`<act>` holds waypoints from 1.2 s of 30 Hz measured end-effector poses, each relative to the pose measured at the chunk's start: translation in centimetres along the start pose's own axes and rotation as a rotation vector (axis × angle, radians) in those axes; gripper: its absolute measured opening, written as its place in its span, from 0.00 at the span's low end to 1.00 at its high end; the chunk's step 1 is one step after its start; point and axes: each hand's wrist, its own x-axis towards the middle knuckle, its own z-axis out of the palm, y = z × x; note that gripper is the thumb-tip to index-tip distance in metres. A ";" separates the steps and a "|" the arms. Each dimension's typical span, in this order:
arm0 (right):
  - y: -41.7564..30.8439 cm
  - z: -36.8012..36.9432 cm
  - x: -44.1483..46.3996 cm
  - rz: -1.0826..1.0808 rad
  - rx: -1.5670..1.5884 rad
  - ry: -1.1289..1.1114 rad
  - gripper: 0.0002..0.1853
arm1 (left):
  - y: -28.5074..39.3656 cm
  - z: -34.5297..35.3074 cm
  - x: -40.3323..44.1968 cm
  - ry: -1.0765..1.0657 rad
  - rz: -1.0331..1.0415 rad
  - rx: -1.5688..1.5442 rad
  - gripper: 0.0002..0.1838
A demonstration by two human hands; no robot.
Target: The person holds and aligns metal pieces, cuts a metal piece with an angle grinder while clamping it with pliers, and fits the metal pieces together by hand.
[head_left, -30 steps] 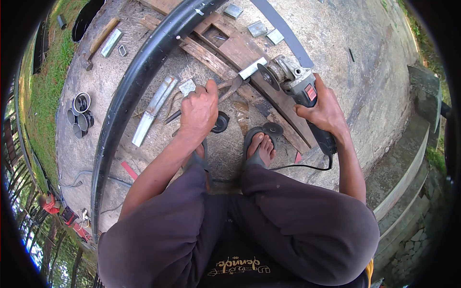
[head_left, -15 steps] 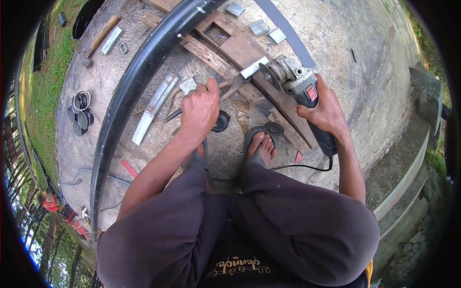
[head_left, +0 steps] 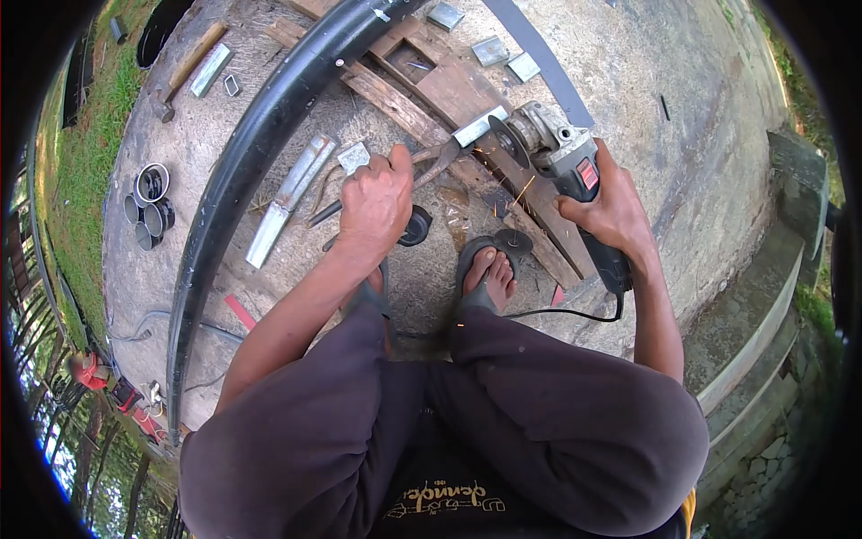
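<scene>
My right hand (head_left: 606, 199) is wrapped round the body of an angle grinder (head_left: 575, 166). The grinder's disc (head_left: 509, 144) meets the end of a short galvanized metal piece (head_left: 480, 126), and orange sparks (head_left: 525, 189) fly down toward my feet. My left hand (head_left: 375, 199) is closed on the handles of a pair of tongs (head_left: 437, 162), whose jaws reach the metal piece. Under the piece lie wooden boards (head_left: 462, 90). Beside my left hand, a small metal offcut (head_left: 353, 158) and longer metal channel pieces (head_left: 289, 202) rest on the concrete.
A long black curved pipe (head_left: 242, 162) arches across the left side. A hammer (head_left: 189, 67) and black rings (head_left: 153, 184) lie beyond it. More offcuts (head_left: 489, 51) and a grey strip (head_left: 543, 63) are at the top. The grinder's cord (head_left: 566, 313) runs by my feet. A person in red (head_left: 90, 373) is far left.
Sparks now spray from the disc where none showed before. Both hands, the tongs and the grinder stay in nearly the same place.
</scene>
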 end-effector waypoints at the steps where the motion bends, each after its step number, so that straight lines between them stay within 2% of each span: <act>1: 0.0 0.0 0.0 -0.002 -0.003 0.005 0.48 | 0.0 0.0 0.0 0.036 0.014 0.028 0.12; 19: -0.7 -0.3 0.4 -0.016 0.004 0.000 0.48 | 0.2 0.0 0.0 0.037 0.016 0.047 0.13; 28: -1.1 -0.3 0.7 -0.010 -0.001 -0.001 0.49 | 0.6 0.1 0.0 -0.064 -0.039 -0.003 0.13; 30: -1.0 -0.2 0.7 -0.012 -0.013 0.008 0.49 | 0.7 0.3 -0.1 0.011 -0.016 0.047 0.13; 33: -1.1 0.0 0.7 -0.022 0.002 0.015 0.49 | 0.9 0.3 -0.2 0.043 -0.013 0.090 0.13; 36: -1.0 0.3 0.5 -0.012 -0.006 0.052 0.43 | 1.1 0.4 -0.4 0.039 -0.018 0.114 0.12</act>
